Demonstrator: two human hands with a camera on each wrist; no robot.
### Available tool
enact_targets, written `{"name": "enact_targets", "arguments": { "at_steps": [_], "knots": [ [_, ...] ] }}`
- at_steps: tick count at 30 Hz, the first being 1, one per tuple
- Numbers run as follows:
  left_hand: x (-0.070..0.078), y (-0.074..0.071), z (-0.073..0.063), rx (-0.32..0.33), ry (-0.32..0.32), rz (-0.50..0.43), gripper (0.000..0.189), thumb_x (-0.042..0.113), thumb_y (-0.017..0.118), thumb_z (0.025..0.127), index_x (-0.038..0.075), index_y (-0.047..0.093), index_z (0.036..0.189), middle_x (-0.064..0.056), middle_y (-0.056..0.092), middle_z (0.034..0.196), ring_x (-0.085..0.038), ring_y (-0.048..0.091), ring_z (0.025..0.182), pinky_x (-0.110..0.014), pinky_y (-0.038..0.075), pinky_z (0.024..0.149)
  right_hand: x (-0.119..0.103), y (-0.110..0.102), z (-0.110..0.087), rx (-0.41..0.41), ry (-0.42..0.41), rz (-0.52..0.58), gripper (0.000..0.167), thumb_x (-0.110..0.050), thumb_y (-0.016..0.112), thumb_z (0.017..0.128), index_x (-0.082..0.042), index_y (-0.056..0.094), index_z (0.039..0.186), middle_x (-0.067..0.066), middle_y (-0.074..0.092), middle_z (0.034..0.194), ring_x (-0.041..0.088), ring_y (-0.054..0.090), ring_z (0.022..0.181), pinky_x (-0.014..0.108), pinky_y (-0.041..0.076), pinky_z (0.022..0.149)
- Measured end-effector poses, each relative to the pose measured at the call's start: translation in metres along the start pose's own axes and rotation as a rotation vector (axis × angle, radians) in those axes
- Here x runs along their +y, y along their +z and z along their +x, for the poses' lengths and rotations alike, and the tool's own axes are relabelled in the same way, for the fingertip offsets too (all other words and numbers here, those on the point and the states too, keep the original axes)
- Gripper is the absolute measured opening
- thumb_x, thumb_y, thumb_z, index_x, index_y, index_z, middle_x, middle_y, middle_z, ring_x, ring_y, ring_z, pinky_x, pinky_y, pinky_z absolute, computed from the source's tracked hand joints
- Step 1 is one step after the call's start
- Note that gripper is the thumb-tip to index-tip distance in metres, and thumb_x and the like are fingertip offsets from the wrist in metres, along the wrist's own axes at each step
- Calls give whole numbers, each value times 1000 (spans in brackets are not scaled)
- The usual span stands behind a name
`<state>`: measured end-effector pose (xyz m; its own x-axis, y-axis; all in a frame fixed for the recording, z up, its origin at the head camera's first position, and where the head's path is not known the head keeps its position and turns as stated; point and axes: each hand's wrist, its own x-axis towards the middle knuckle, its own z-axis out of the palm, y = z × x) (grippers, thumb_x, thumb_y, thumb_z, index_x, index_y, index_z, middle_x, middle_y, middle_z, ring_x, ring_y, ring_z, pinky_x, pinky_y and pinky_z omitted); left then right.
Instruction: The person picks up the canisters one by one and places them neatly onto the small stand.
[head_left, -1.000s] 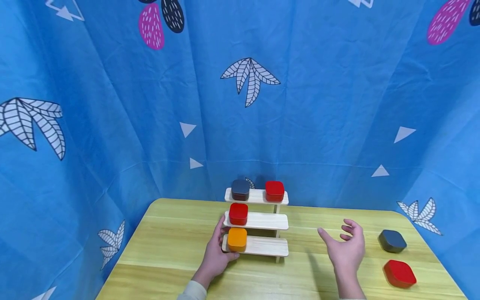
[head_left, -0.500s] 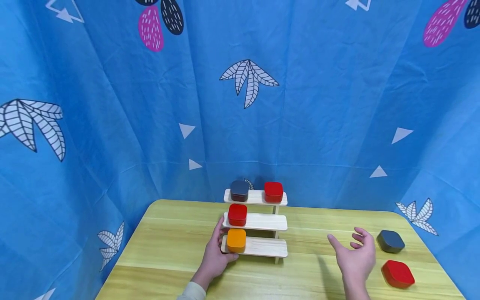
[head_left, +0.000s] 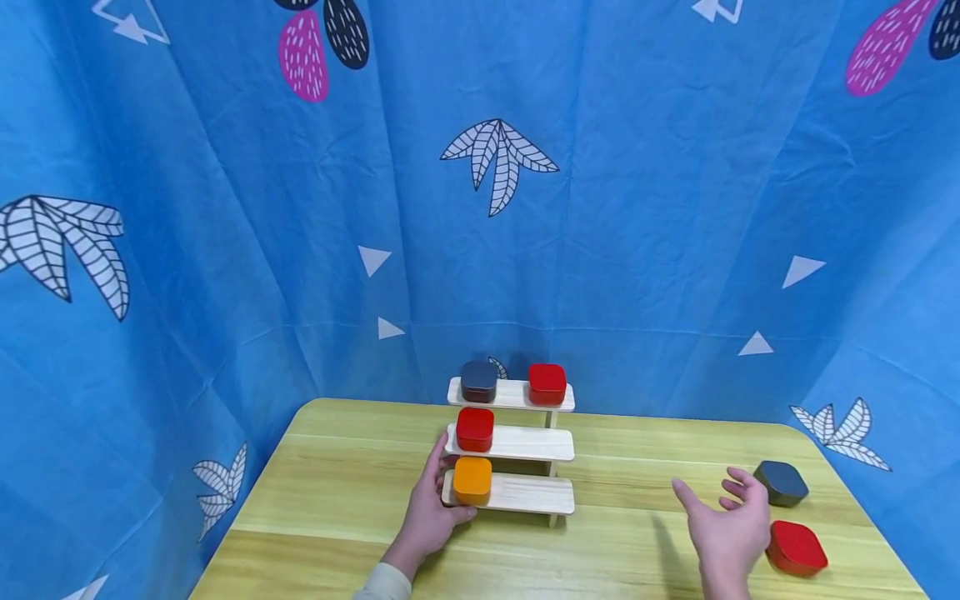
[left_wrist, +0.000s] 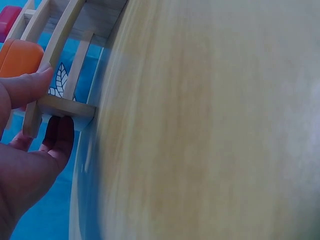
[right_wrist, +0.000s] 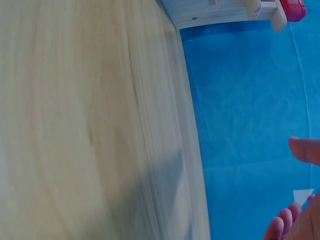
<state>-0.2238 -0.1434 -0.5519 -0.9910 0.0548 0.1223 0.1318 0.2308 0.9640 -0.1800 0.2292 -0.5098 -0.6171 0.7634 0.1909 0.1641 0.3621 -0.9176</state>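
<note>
Hands apart, each at its own side of the wooden table [head_left: 337,492]. Left hand [head_left: 431,517] clasps the near left end of the three-step wooden rack [head_left: 525,493], thumb lying against the orange tin [head_left: 472,480] on the lowest step and fingers curled round the end of the frame, as the left wrist view confirms; it has kept this hold and place throughout the last second. Right hand [head_left: 727,533] is empty, palm turned inward with fingers spread and loosely bent; over the last second it has travelled away from the rack, outward and toward the person, and now hangs just beside the two loose tins. Dark grey tin [head_left: 782,483] lies just beyond its fingertips; red tin [head_left: 797,547] lies immediately outboard of its palm, near but apparently not yet touched. On the rack, above the left hand, a red tin [head_left: 476,429] sits on the middle step; a dark tin [head_left: 480,381] and a further red tin [head_left: 547,383] sit on the top step. Judged from the shift, the right hand is closing on one of the loose tins while the left steadies the rack; which tin cannot be told
</note>
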Motion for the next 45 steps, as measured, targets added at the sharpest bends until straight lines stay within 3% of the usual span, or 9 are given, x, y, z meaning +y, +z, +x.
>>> {"name": "enact_targets", "arguments": {
  "at_steps": [12, 19, 26, 32, 36, 41, 45],
  "knots": [
    [1, 1, 0, 8, -21, 10, 127, -18, 83, 65, 34, 18, 160, -5, 48, 141, -34, 43, 133, -57, 31, 111, 11, -11, 6, 24, 14, -47, 74, -25, 88, 75, -1, 51, 135, 22, 56, 123, 37, 52, 101, 40, 36, 80],
    [2, 1, 0, 6, -24, -5, 128, -19, 82, 65, 38, 18, 160, -5, 48, 141, -35, 45, 131, -54, 37, 108, 18, -17, 11, 18, 55, -60, 79, -30, 88, 76, -1, 48, 138, 23, 53, 128, 40, 51, 107, 40, 37, 80],
    [1, 1, -1, 2, -17, -6, 128, -19, 82, 65, 37, 18, 160, -7, 48, 142, -36, 45, 131, -55, 36, 108, 24, -24, 15, 23, 100, -99, 76, -26, 87, 77, -2, 48, 137, 22, 53, 127, 34, 47, 97, 39, 37, 74],
    [1, 1, 0, 7, -29, -19, 130, -20, 81, 65, 48, 18, 156, -6, 47, 144, -35, 45, 132, -52, 38, 107, 30, -30, 18, 23, 155, -119, 75, -26, 86, 78, -3, 48, 139, 22, 54, 128, 29, 46, 94, 36, 37, 71],
    [2, 2, 0, 13, -33, -16, 131, -20, 81, 65, 51, 18, 155, -6, 46, 145, -35, 43, 133, -52, 36, 108, 35, -34, 19, 44, 182, -117, 74, -22, 85, 78, -2, 49, 139, 19, 53, 118, 25, 43, 89, 34, 37, 69],
    [2, 3, 0, 16, -36, -12, 130, -20, 82, 65, 44, 18, 158, -7, 46, 145, -35, 43, 133, -52, 37, 108, 40, -43, 24, 40, 221, -123, 76, -24, 84, 79, 0, 46, 141, 19, 50, 112, 36, 44, 108, 35, 37, 71],
    [3, 3, 0, 20, -44, -8, 130, -20, 82, 65, 48, 18, 157, -7, 46, 145, -36, 41, 135, -55, 31, 110, 41, -49, 27, 8, 294, -130, 83, -30, 82, 81, 0, 40, 146, 27, 45, 124, 44, 37, 126, 49, 44, 77]
  ]
}}
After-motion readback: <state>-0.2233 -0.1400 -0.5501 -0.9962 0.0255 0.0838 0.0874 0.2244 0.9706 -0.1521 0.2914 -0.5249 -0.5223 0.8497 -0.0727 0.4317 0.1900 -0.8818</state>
